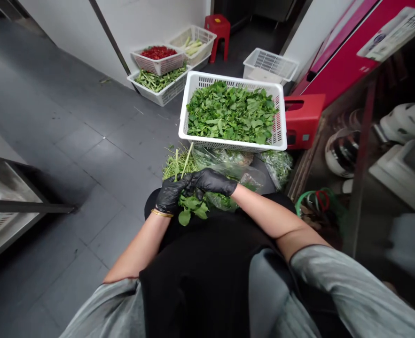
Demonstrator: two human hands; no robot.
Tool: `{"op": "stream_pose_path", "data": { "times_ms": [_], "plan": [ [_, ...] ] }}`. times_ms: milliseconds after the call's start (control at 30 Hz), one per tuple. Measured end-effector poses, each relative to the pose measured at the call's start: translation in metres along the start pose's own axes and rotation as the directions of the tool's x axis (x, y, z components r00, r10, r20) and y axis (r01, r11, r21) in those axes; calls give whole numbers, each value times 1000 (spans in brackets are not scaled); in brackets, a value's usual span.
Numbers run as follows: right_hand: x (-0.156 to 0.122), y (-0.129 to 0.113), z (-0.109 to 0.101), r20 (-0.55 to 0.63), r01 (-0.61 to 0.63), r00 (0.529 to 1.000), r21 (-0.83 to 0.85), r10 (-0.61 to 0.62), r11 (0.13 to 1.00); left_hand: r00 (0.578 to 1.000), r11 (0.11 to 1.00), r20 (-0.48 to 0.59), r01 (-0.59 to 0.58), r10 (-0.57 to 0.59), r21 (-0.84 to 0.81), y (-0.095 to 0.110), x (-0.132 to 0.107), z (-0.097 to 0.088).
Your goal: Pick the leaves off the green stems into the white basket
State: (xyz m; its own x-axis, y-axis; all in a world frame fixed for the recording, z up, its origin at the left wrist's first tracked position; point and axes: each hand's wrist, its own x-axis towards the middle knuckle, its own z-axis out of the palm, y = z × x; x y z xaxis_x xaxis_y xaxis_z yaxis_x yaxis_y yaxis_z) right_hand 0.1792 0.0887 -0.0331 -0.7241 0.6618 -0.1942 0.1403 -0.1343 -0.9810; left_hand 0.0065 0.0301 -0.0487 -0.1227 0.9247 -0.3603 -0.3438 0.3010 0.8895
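Both hands wear black gloves and meet over my lap. My left hand point(169, 193) is closed around leafy green stems point(192, 209), whose leaves hang below and whose pale stalks point up and away. Against it, my right hand point(212, 182) is closed on the same greens, its fingertips partly hidden. Just beyond the hands lies a pile of thin bare stems point(179, 162). Clear plastic bags of greens point(224, 199) rest by my right hand. Farther off, a white basket point(232, 144) holds a heap of picked green leaves point(231, 110).
Behind on the left stand crates of red chillies point(158, 52), cut green pieces point(156, 82) and pale stalks point(194, 47). A red stool point(217, 35) and a white basket point(270, 63) are at the back. At right are another red stool point(304, 119) and shelving; a metal rack point(24, 206) stands left.
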Motion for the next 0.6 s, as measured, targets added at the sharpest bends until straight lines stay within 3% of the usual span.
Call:
{"op": "stream_pose_path", "data": {
  "times_ms": [100, 200, 333, 400, 500, 600],
  "plan": [
    [-1, 8, 10, 90, -53, 995, 56, 48, 997, 997, 998, -30, -66, 66, 9, -4, -2, 1],
    [-9, 14, 3, 137, -80, 988, 75, 70, 994, 999, 998, -28, -46, 46, -31, -5, -2, -4],
    [-24, 19, -10, -28, 69, 997, 4, -68, 998, 998, 988, 4, 69, -69, -137, 1, 0, -11],
    [-30, 19, -10, -11, 86, 996, 2, -86, 996, 994, 985, 16, 109, -108, -130, 5, 1, -13],
    [-33, 19, -7, 63, 9, 998, 48, -12, 999, 996, 988, -2, 86, -87, -125, 8, 1, -12],
    [-29, 20, -9, -131, 85, 989, 75, -75, 994, 997, 988, -78, 17, -29, -151, 6, 0, -4]
  ]
}}
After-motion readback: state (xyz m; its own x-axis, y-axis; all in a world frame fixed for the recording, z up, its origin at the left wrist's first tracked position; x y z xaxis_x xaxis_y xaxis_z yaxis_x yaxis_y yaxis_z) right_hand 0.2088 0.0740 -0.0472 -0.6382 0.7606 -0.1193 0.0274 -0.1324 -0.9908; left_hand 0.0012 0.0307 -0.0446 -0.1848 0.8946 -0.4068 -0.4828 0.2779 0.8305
